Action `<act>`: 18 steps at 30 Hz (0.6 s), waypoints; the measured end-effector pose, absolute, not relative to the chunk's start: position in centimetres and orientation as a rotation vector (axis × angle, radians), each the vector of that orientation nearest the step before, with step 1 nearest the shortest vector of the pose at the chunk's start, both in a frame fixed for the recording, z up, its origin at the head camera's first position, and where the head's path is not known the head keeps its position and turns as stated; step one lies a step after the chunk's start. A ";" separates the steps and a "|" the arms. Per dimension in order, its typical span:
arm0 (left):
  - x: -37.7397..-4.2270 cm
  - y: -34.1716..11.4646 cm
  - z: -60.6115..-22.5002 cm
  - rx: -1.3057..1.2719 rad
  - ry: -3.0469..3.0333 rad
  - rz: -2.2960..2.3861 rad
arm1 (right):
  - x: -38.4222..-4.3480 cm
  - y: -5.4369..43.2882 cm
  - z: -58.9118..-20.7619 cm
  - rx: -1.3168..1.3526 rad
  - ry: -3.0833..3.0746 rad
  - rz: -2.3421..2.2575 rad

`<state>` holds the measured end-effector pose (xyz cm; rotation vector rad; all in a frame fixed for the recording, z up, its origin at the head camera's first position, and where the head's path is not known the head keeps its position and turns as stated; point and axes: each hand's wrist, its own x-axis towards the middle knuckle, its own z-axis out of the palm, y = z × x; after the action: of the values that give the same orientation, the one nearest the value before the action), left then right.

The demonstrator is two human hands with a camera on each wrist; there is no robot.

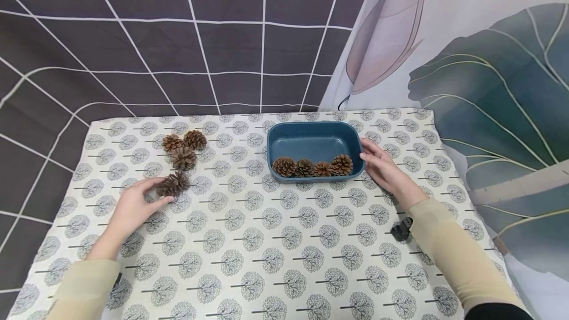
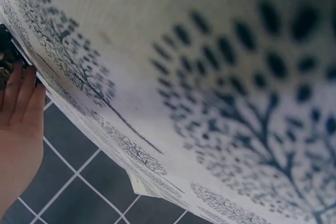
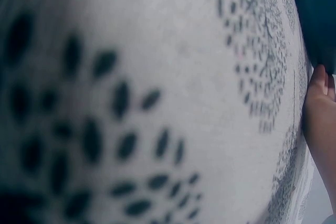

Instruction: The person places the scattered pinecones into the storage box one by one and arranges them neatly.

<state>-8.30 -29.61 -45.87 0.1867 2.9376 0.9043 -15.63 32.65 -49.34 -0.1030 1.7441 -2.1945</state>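
My left hand [image 1: 135, 206] pinches a dark brown pine cone [image 1: 173, 184] on the left side of the table, its thumb at the near side and fingers at the far side. In the left wrist view its fingertips [image 2: 23, 85] reach the cone at the left edge. Just beyond lie three more pine cones [image 1: 183, 158] in a close group. A blue rectangular box [image 1: 313, 138] stands right of centre, with several pine cones [image 1: 322, 168] lined along its near wall. At the box's right end, my right hand [image 1: 384, 169] touches the wall with its fingers nearly straight.
A white cloth [image 1: 271, 231] with printed trees covers the table. Behind the table hangs a dark sheet with white grid lines [image 1: 222, 46], and a leaf-patterned curtain [image 1: 498, 88] hangs at the right. A small black device [image 1: 402, 229] sits at the right wrist.
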 end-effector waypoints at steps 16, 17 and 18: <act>-8.0 -29.7 -45.2 0.101 2.879 1.054 | -15.7 32.8 -49.5 -0.085 1.748 -2.195; -8.0 -29.7 -45.1 0.093 2.872 1.059 | -15.7 32.8 -49.5 -0.080 1.750 -2.196; -8.0 -29.6 -45.1 0.091 2.870 1.062 | -15.7 32.8 -49.4 -0.073 1.752 -2.194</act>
<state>-7.99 -29.63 -45.07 0.0910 2.8704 1.0624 -15.72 32.78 -49.43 -0.0734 1.7518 -2.1942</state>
